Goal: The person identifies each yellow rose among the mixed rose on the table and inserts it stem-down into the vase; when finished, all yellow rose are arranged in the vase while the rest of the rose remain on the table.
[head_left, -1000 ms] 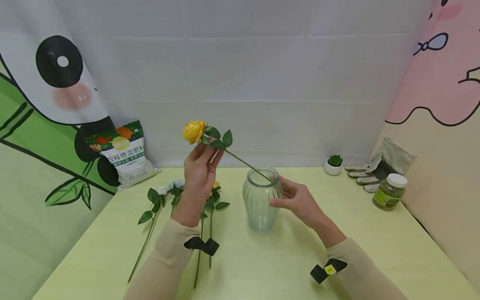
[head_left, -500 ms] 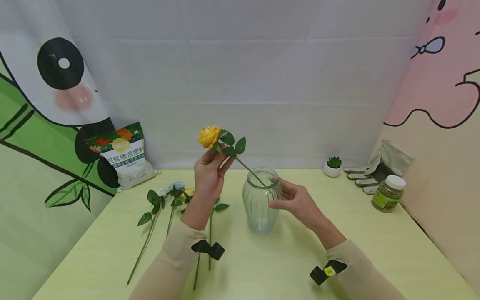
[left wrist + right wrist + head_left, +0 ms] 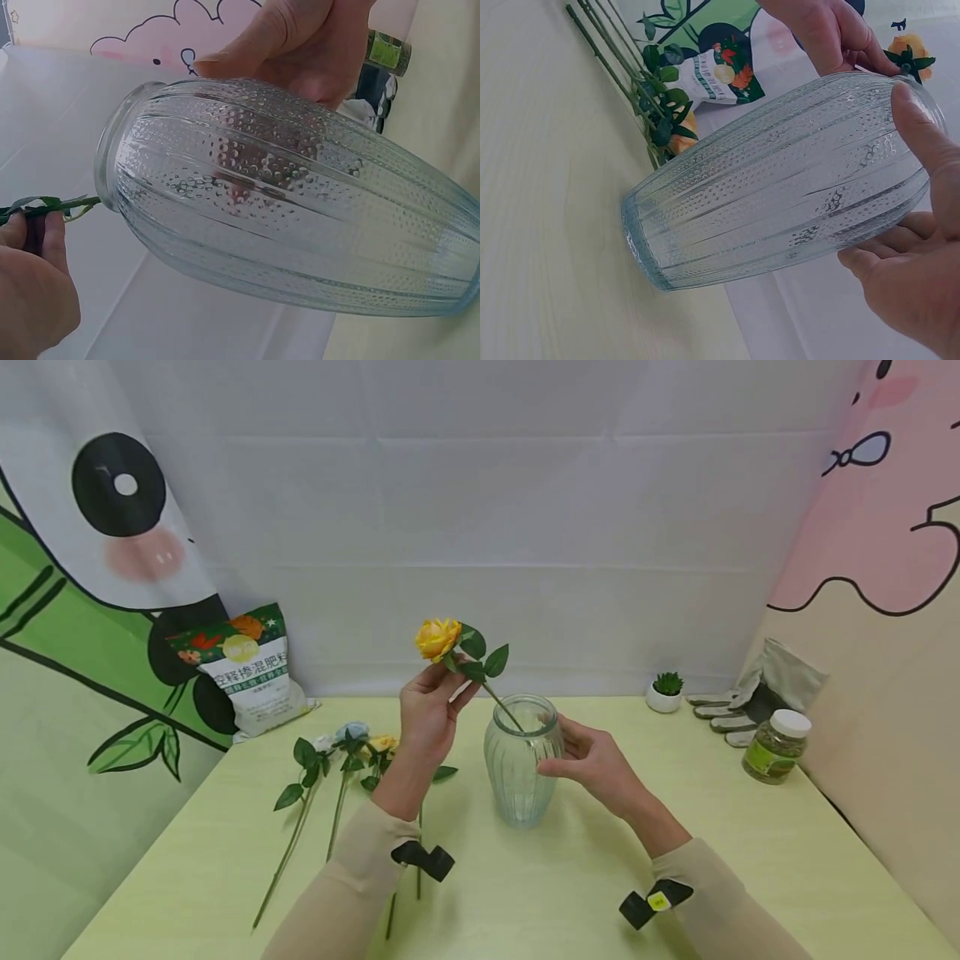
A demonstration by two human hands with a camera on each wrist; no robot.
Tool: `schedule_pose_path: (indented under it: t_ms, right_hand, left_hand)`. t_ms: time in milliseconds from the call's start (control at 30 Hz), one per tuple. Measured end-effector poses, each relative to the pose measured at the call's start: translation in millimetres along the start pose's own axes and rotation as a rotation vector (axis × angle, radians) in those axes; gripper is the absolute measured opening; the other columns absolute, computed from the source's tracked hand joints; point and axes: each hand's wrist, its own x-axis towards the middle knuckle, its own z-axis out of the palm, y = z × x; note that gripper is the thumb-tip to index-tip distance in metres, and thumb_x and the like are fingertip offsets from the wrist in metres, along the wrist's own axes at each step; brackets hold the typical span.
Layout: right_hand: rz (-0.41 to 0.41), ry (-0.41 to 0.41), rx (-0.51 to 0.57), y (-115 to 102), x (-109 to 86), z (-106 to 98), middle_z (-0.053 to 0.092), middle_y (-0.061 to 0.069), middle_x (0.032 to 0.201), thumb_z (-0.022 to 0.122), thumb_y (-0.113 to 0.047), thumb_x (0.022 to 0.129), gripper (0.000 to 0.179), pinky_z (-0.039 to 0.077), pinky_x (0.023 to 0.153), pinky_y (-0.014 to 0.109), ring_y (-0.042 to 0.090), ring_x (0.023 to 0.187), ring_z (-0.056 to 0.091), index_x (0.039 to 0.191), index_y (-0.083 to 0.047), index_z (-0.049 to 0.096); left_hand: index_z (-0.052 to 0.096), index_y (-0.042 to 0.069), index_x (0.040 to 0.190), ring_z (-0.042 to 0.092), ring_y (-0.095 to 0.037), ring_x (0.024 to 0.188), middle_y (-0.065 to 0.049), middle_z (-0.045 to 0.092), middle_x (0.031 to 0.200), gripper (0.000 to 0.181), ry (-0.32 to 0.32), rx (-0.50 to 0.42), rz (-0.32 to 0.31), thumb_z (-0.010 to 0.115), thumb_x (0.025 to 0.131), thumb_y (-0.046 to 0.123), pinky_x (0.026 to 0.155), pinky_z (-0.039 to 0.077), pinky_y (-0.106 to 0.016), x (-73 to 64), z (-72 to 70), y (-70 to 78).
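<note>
Centrally, the left hand (image 3: pixel 430 718) pinches a ruffled yellow rose (image 3: pixel 437 639), the right hand (image 3: pixel 600 767) clasps a ribbed glass vase (image 3: pixel 519 785), its surface plainly pebbled only in wrist views

White-green bag (image 3: pixel 251 672): Chinese lettering, apparently 控释掺混肥料; smaller line blurred. Jar label (image 3: pixel 768 760): too small to read.

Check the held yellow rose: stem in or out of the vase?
Partly in: in the head view, the stem runs into the vase, bloom and leaves outside. How deep: cannot tell.
</note>
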Motion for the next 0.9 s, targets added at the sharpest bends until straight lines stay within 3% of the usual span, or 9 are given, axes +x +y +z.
schedule_pose_path:
  t_ms: [333,600,800,900]
  right_hand:
    - [0.007,0.002,-0.015,0,-0.7,0,0.039,0.013,0.156,0.082,-0.021,0.086,0.086,0.045,0.106,0.036,0.03,0.139,0.043,0.156,-0.007,0.034]
    - [0.012,0.002,-0.02,0,-0.8,0,0.039,0.013,0.156,0.082,-0.021,0.086,0.087,0.044,0.107,0.037,0.03,0.139,0.043,0.156,-0.006,0.033]
    - [0.015,0.009,-0.021,0,-0.6,-1,0.039,0.013,0.156,0.082,-0.021,0.086,0.088,0.04,0.11,0.045,0.031,0.14,0.042,0.156,-0.005,0.032]
    - [0.021,0.01,-0.021,0,-0.8,-1,0.038,0.013,0.156,0.082,-0.021,0.086,0.088,0.039,0.111,0.046,0.031,0.141,0.041,0.156,-0.006,0.032]
  left_hand:
    - [0.08,0.017,0.092,0.07,-0.016,0.093,-0.003,0.073,0.093,0.04,-0.043,0.127,-0.032,0.054,0.097,-0.014,0.087,0.059,-0.038,-1.1,1.2,-9.0]
    - [0.079,0.012,0.095,0.071,-0.017,0.09,-0.004,0.074,0.091,0.032,-0.077,0.194,-0.014,0.058,0.095,-0.013,0.084,0.06,-0.035,0.9,0.3,-14.3]
    - [0.079,0.013,0.09,0.072,-0.017,0.09,-0.004,0.074,0.089,0.031,-0.101,0.266,-0.001,0.06,0.095,-0.011,0.086,0.06,-0.034,0.9,1.7,-18.4]
    - [0.078,0.007,0.093,0.072,-0.017,0.088,-0.003,0.074,0.088,0.024,-0.119,0.302,-0.019,0.061,0.095,-0.01,0.088,0.059,-0.035,0.7,1.1,-20.9]
